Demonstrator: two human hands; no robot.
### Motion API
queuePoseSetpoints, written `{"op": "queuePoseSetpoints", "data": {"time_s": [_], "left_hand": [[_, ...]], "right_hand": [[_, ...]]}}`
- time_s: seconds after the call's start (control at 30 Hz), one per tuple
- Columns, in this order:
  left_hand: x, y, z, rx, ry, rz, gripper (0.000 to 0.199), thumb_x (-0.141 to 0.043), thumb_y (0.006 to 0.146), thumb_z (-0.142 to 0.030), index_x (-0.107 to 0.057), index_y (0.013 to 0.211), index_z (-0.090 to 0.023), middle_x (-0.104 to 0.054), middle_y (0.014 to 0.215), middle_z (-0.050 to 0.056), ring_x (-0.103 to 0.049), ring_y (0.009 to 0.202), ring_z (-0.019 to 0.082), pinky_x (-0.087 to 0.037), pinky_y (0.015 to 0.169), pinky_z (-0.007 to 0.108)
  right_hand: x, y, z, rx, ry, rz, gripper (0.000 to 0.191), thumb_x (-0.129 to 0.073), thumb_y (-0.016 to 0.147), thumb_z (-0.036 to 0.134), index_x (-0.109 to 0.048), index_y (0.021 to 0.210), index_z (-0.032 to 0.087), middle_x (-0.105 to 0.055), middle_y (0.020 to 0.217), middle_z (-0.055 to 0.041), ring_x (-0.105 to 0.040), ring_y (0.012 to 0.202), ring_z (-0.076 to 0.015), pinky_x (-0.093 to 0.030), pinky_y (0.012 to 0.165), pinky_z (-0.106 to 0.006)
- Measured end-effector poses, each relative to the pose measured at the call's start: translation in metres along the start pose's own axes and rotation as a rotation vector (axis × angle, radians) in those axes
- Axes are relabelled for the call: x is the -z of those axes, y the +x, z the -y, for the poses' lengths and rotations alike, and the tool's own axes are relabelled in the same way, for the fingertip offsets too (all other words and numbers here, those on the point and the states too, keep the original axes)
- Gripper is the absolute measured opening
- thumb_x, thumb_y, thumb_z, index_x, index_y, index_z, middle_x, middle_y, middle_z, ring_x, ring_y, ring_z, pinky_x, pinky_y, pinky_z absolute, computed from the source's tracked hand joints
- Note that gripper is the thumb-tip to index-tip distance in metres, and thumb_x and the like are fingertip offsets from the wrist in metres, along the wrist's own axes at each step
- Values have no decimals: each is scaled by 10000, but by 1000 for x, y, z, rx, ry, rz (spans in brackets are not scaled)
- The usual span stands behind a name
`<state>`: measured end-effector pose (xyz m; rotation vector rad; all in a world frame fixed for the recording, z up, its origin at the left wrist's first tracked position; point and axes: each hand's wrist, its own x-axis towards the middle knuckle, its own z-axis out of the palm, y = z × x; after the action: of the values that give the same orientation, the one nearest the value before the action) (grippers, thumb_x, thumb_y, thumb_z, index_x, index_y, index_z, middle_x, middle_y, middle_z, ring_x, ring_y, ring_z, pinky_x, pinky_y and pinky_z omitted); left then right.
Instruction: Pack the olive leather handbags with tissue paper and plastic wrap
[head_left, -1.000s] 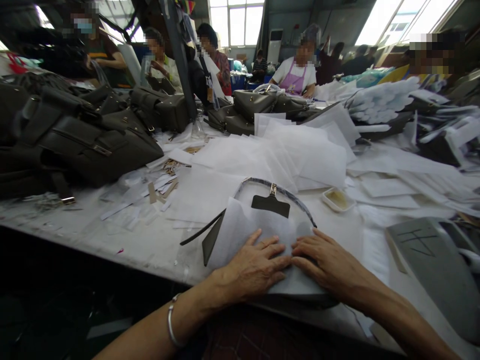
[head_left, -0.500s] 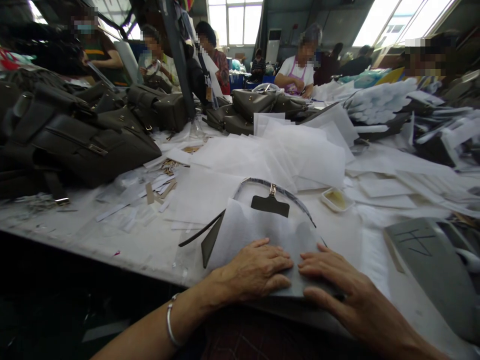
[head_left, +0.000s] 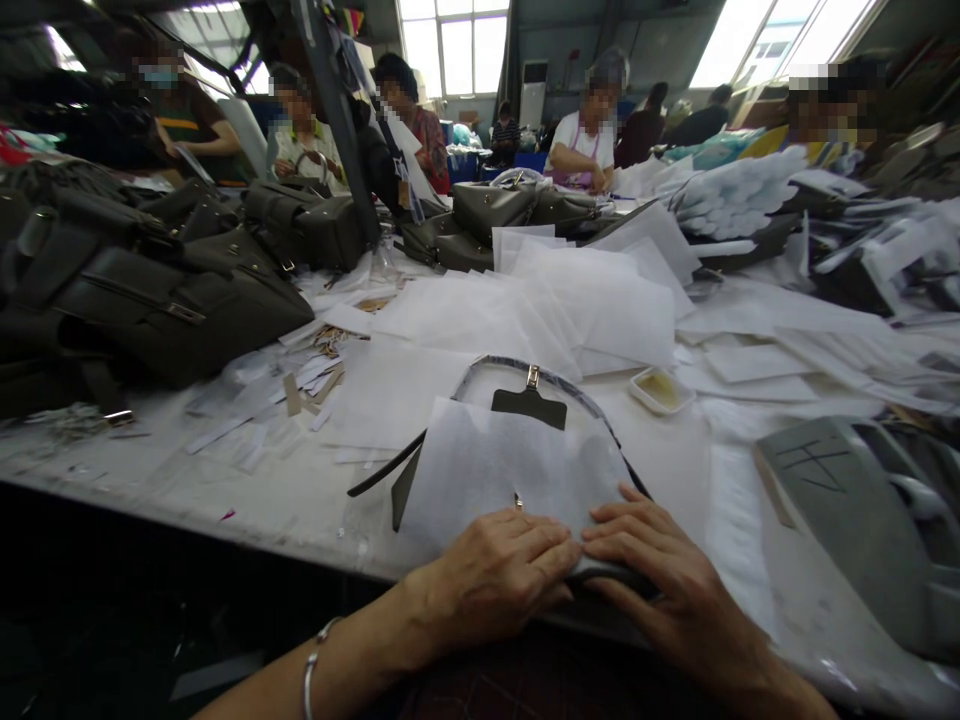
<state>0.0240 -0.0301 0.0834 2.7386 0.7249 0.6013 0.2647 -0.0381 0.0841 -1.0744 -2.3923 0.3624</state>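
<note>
— What are the two hands doing?

— Both lie palm down at the near edge of the table (head_left: 315, 500), fingertips meeting. The left hand (head_left: 499, 575) rests flat with its fingers close together on a sheet of white tissue paper (head_left: 510, 465). The right hand (head_left: 660, 575) lies beside it, fingers a little spread, pressing the same sheet's near right corner. Neither hand pinches anything; they hold the sheet down.

— What is under the sheet?

— A flat grey bag panel (head_left: 529, 408), mostly covered. Its dark tab with a small metal clasp (head_left: 532, 376) pokes out beyond the sheet's far edge, and a curved handle strap (head_left: 562, 385) arches around it. A dark strip of the panel also shows at the sheet's left side.

— Anything on the left wrist?

— A thin silver bangle (head_left: 309, 675).

— And around that?

— Just beyond lies a loose heap of more white sheets (head_left: 592, 300), and near its right side a small shallow tray (head_left: 660, 388) with something yellowish in it. To the left, paper scraps (head_left: 300, 385) litter the table, then a pile of dark grey handbags (head_left: 165, 300). At the right edge sits a grey moulded piece (head_left: 847, 500) with marks scratched on it.

— Other people?

— Several sit along the far side of the table, one in a pink apron (head_left: 581, 150), with more bags in front of them.
</note>
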Motion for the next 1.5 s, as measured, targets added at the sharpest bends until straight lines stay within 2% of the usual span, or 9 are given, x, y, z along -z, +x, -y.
{"op": "queuePoseSetpoints", "data": {"time_s": [0.13,0.43,0.6,0.7,0.87,1.0,1.2,1.37,1.5], "left_hand": [[-1,7,-9,136,-26,62,147,-416,1000,-179,-553,1052,-161,-680,941,51,-657,839,177,-529,783,294],[-4,6,1,248,-27,20,97,-535,963,-258,-527,941,-164,-658,824,20,-648,720,166,-512,665,255],[-4,-11,-6,102,130,-71,174,-390,1016,-175,-547,1080,-135,-671,987,70,-649,950,178,-518,885,303],[-6,-19,-10,125,226,-168,249,-342,1032,-164,-545,1170,-126,-671,1079,82,-626,1060,178,-494,973,328],[-8,-15,-8,152,253,-161,245,-361,1028,-176,-581,1125,-122,-679,1003,85,-649,986,171,-531,915,313],[4,-22,-2,73,247,-204,264,-369,1030,-170,-562,1194,-97,-686,1068,101,-634,1049,172,-519,949,303],[17,-52,8,156,334,-356,211,-442,997,-145,-606,1129,-139,-712,1035,68,-647,1022,187,-490,951,352],[11,-48,12,200,299,-334,213,-409,1011,-174,-616,1059,-163,-711,922,58,-669,915,166,-519,842,311],[15,-46,14,154,317,-306,208,-412,1004,-160,-618,1025,-157,-703,886,47,-669,896,151,-517,897,314]], "right_hand": [[-3,0,6,-6,-61,-44,108,-621,906,211,-657,997,258,-726,922,-13,-659,1019,-231,-408,1085,-535],[-18,21,39,-41,-254,-68,243,-469,815,-5,-505,827,235,-574,718,15,-599,677,-202,-452,967,-504],[-17,17,32,-13,-254,-70,209,-524,799,54,-460,818,252,-562,718,14,-593,696,-215,-453,942,-463],[-14,16,32,3,-271,-80,205,-525,781,70,-475,864,251,-585,751,-1,-606,730,-232,-443,948,-470],[-23,30,51,30,-263,-134,303,-451,801,58,-523,1041,228,-637,833,-44,-621,752,-249,-498,772,-416],[-29,36,55,4,-203,-113,279,-447,806,49,-527,995,238,-611,784,-34,-592,691,-230,-477,621,-347],[-24,33,53,7,-215,-94,270,-522,791,68,-551,995,244,-608,804,-28,-582,697,-225,-472,619,-343],[-33,45,63,32,-239,-84,337,-500,790,43,-557,1064,231,-670,965,-63,-618,819,-247,-496,713,-378],[-40,51,67,68,-201,-59,239,-478,828,34,-570,936,226,-654,834,-40,-617,761,-226,-501,691,-352]]}}
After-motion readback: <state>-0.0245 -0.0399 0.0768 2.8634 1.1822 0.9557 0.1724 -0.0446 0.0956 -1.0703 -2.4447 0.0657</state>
